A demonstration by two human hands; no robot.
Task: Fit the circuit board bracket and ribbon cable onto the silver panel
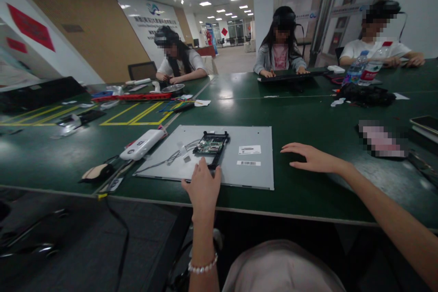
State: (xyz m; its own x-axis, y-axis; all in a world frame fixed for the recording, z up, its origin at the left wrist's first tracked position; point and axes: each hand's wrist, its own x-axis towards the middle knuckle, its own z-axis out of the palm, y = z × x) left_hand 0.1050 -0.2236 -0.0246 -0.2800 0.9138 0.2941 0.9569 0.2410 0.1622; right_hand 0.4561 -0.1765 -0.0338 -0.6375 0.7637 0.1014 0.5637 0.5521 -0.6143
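Note:
A flat grey metal panel (pixel 255 171), with white labels on its right half, lies on the table in front of me. On it sits a green circuit board (pixel 209 146) in a black plastic frame (pixel 219 157), and thin grey cables (pixel 167 159) run leftward across the panel. My left hand (pixel 203 187) is over the panel's near edge, fingers apart, beside the frame's near end; whether the fingertips touch the frame I cannot tell. To the right of the panel, my right hand (pixel 313 157) is open and holds nothing, its fingers stretched leftward over the green table (pixel 239 112).
A white power strip (pixel 143 144) and a mouse (pixel 97 172) lie left of the panel. At right are a phone (pixel 381 139), a black bag (pixel 367 95) and bottles (pixel 372 64). Three people sit across the table, one with a black keyboard (pixel 287 77).

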